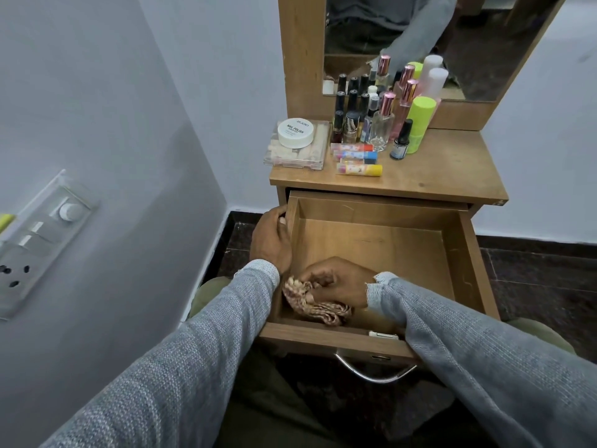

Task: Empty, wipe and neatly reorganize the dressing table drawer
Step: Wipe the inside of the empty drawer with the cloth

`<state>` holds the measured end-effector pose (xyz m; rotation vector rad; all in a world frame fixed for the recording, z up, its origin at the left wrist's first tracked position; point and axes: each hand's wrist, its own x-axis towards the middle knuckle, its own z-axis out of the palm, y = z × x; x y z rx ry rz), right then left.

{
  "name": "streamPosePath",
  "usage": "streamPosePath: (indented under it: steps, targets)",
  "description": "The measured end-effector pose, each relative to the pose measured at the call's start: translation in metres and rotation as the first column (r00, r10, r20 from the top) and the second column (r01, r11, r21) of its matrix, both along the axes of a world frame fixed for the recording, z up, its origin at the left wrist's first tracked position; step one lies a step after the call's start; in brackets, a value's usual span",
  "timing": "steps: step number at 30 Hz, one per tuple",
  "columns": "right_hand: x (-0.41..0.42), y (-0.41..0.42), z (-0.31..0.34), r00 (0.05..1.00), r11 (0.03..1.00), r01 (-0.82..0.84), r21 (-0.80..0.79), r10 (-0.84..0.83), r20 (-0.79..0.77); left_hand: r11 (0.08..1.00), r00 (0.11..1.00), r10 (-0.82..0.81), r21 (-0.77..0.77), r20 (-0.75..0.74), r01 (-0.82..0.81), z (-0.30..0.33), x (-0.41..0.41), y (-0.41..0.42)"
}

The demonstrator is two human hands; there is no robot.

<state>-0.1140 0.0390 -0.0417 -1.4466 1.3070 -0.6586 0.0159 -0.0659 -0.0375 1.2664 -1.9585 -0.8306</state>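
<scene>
my right hand [339, 282] bunches the cloth [315, 302] in the drawer [468, 253] corner nearest me; my left hand [271, 242] grips its side wall. wiping hard could jolt the bottles [381, 118] beyond both hands.

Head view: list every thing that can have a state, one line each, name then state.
drawer: pulled open, emptied but for the cloth
cloth: crumpled, on the drawer floor at the front left corner
right hand: in the drawer, gripping the cloth
left hand: holding the drawer's left wall
nail polish remover tub: lid on, atop a clear case
lip balms: capped, lying flat on the tabletop
</scene>
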Motion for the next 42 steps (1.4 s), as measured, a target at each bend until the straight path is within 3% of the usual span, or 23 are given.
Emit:
streamPosePath:
  steps: [7, 11, 15, 24, 27, 31, 35, 39, 42]
  targets:
    - [0.011, -0.002, 0.022, 0.916, 0.962, -0.27, -0.029, 0.247, -0.316, 1.0, 1.0, -0.006, -0.009, 0.015, 0.006, 0.001, -0.001, 0.0]
    - [0.024, -0.001, 0.032, 0.732, 0.904, -0.418, -0.091, 0.275, -0.623, 1.0, 1.0, -0.01, 0.004, 0.016, 0.009, 0.002, 0.0, 0.001]
    - [0.039, 0.001, 0.03, 0.547, 0.84, -0.508, -0.19, 0.144, -0.824, 1.0, 1.0, -0.014, -0.013, 0.022, 0.015, 0.001, -0.001, 0.001]
    - [0.011, -0.038, 0.019, 0.471, 0.95, -0.194, -0.244, -0.128, -0.873, 1.0, 0.999, -0.011, 0.003, 0.04, 0.011, 0.002, 0.0, 0.0]
    - [0.015, -0.024, 0.016, 0.54, 0.947, -0.264, -0.185, -0.014, -0.841, 1.0, 0.999, -0.003, 0.0, 0.036, 0.003, 0.001, -0.002, 0.001]
    - [0.03, -0.006, 0.021, 0.564, 0.906, -0.42, -0.055, 0.213, -0.798, 1.0, 1.0, -0.003, 0.023, 0.006, 0.003, 0.003, -0.002, 0.002]
    - [0.029, -0.012, 0.029, 0.49, 0.852, -0.517, -0.079, 0.219, -0.844, 0.999, 1.0, -0.006, 0.033, 0.021, 0.006, 0.006, -0.002, 0.003]
    - [0.017, -0.02, 0.022, 0.416, 0.867, -0.472, -0.159, 0.06, -0.907, 1.0, 0.999, -0.004, 0.019, 0.035, 0.003, 0.006, -0.003, 0.003]
    - [0.006, -0.037, 0.021, 0.413, 0.927, -0.337, -0.162, -0.009, -0.911, 1.0, 0.999, -0.008, 0.027, 0.042, 0.007, 0.005, -0.002, 0.002]
